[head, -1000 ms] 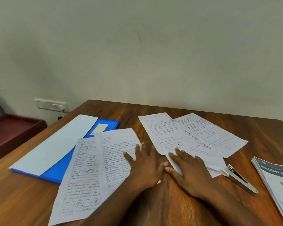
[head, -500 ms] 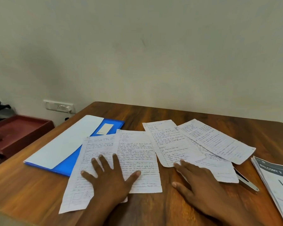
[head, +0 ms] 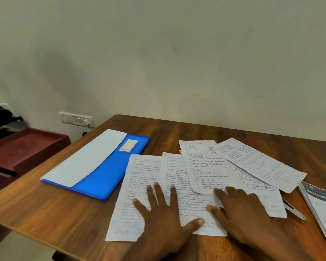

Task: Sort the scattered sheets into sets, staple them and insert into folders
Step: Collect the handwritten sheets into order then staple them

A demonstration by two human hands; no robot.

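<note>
L hand (head: 164,219) fingers flat, spread on near sheets (head: 149,185) | R hand (head: 241,215) fingers flat on overlapped sheets (head: 211,166), long axis running away from fingertips | folder (head: 109,172) off L, L hand nearer | stapler (head: 294,211) just R of R hand.

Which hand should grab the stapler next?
Probably the right hand. It lies flat on the sheets nearest the stapler, which pokes out beside them. The left hand is farther away.
</note>
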